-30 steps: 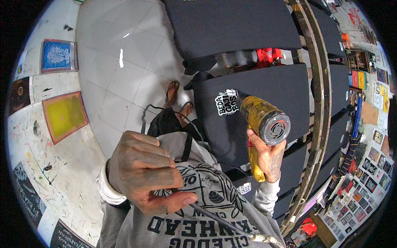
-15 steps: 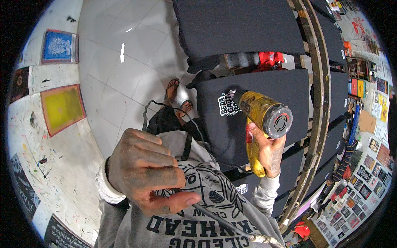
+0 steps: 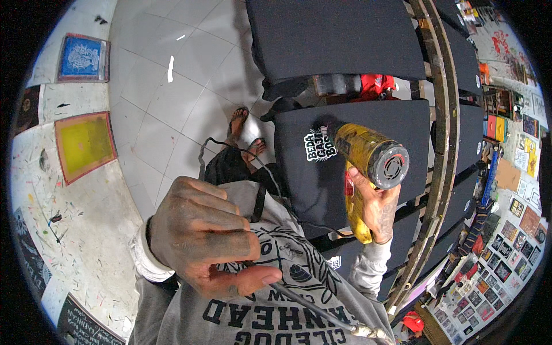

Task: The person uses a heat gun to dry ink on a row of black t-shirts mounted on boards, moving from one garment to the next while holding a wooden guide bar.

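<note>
A yellow heat gun (image 3: 368, 152) with a black rear cap is in my right hand (image 3: 379, 211), whose fingers wrap round its handle. Its dark nozzle points left, close over a white printed design (image 3: 319, 145) on a black T-shirt (image 3: 402, 123), which lies flat on a board. My left hand (image 3: 207, 236) is curled in front of my grey sweatshirt, closed on the dark cord (image 3: 305, 305). The cord passes behind this hand and comes out below the thumb. Its far side loops up by my legs and runs to the heat gun's handle.
Further black T-shirts (image 3: 333, 40) lie on boards ahead and to the right, along a wooden rail (image 3: 443, 115). A red cloth (image 3: 376, 85) shows between two boards. On the left, a paint-stained table (image 3: 86, 224) holds a yellow-meshed screen frame (image 3: 86, 146) and a blue one (image 3: 84, 57).
The heat gun and my right hand have shifted slightly right in the view. My left hand has stayed nearly still.
</note>
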`<act>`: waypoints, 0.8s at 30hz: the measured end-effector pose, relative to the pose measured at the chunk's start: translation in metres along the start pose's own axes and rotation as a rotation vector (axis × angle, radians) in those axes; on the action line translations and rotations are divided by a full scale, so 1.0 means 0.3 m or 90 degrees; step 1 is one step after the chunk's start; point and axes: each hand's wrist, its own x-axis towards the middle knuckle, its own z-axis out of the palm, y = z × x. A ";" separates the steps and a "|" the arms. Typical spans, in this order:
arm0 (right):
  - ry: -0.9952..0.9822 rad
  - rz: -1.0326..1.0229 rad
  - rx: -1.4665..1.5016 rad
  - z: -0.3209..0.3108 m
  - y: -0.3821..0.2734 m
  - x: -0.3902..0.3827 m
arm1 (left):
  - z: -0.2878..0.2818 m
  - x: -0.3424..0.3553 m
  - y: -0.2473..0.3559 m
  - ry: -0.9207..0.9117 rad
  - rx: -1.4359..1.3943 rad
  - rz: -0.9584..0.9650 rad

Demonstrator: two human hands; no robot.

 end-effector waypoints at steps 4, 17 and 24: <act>0.059 -0.056 0.054 0.033 0.004 0.006 | -0.002 0.000 0.004 -0.009 0.001 -0.005; -0.012 0.028 0.047 0.019 -0.036 0.011 | 0.002 -0.021 0.009 -0.018 0.011 -0.011; -0.016 0.024 0.043 0.028 -0.020 0.011 | 0.009 -0.006 0.008 0.001 0.008 -0.001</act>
